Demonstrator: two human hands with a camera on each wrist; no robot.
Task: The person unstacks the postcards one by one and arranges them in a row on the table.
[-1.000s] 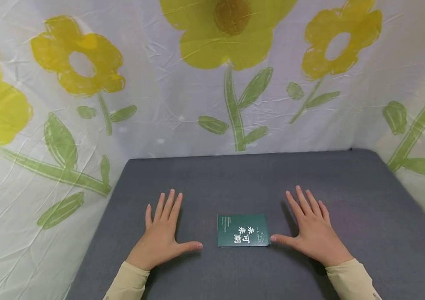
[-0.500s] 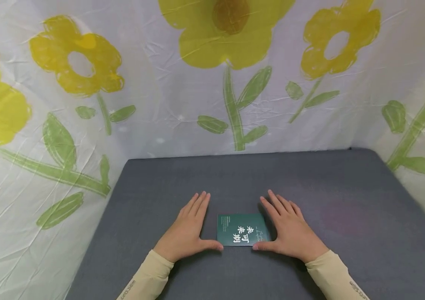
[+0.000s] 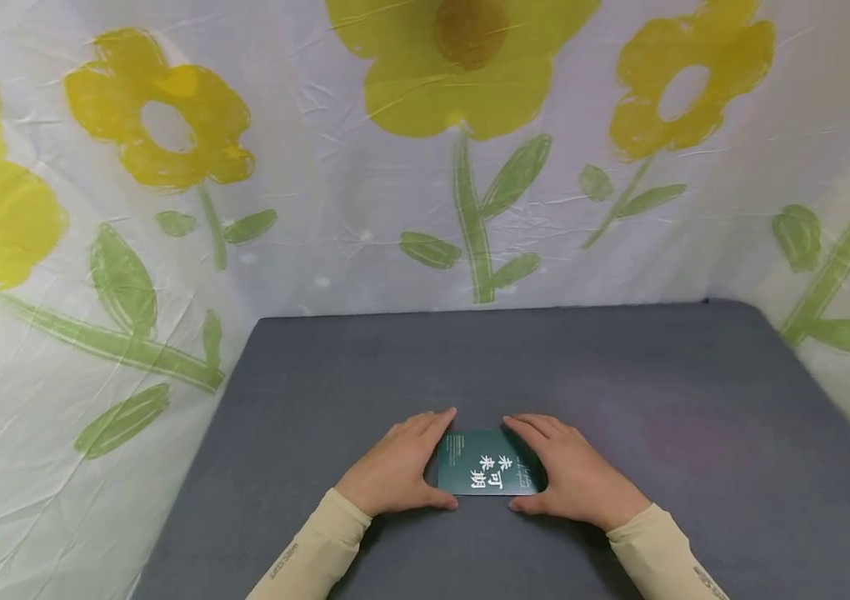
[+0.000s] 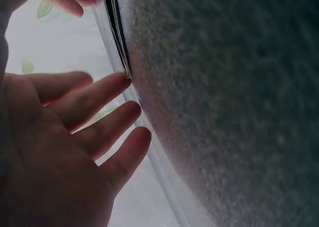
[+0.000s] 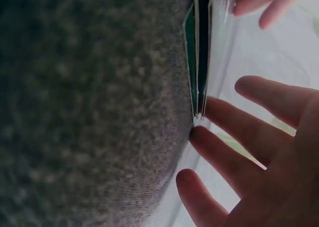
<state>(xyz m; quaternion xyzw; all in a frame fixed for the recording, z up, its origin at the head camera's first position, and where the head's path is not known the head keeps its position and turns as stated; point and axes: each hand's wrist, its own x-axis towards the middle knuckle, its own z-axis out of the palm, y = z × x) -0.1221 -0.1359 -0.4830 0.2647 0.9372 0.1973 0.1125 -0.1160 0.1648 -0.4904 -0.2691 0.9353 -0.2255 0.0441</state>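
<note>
A green folded card (image 3: 488, 462) with large white characters lies flat on the grey table, in the middle of the head view. My left hand (image 3: 398, 467) is at its left end, thumb by the near corner and index finger by the far one. At the right end my right hand (image 3: 571, 475) mirrors this, covering part of that edge. The left wrist view has a fingertip (image 4: 122, 81) touching the edge of the card (image 4: 115, 28). Several thin layers of the card (image 5: 203, 53) show slightly parted in the right wrist view, with spread fingers (image 5: 214, 145) at its corner.
The grey table (image 3: 365, 358) stretches to both sides and behind the card. A white cloth (image 3: 320, 167) printed with yellow flowers hangs along the back and sides.
Both hands have come inward from the sides to the two ends of the card, and their spread fingers have drawn in and bent around it. The card stays in place.
</note>
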